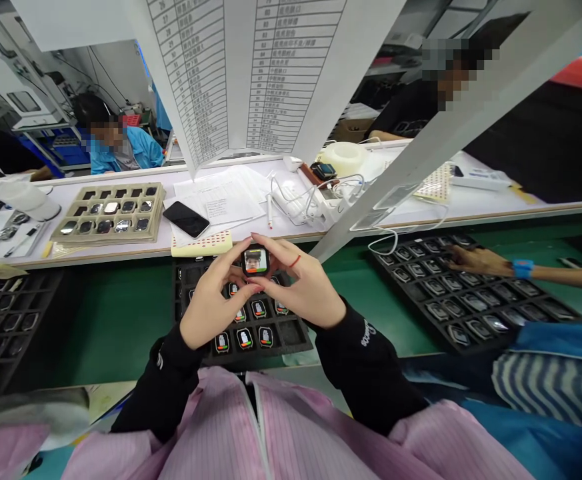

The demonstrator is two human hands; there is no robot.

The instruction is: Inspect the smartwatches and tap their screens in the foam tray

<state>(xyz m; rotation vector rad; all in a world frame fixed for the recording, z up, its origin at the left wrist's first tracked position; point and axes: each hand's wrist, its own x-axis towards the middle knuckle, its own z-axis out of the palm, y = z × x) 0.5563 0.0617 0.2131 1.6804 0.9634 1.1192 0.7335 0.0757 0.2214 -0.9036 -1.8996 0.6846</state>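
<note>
Between both hands I hold a square smartwatch with a lit screen, raised above a black foam tray. My left hand grips its left side with thumb and fingertips. On the opposite side, my right hand does the same, a thin red string around one finger. Below, the tray carries several watches with lit screens, such as this watch; one pocket at its right corner holds none. My hands hide part of the tray's upper rows.
A co-worker's hand reaches over another black watch tray on the right. More watches fill a tray at left. On the shelf lie a phone, papers and a beige watch tray. A slanted post and hanging sheets stand ahead.
</note>
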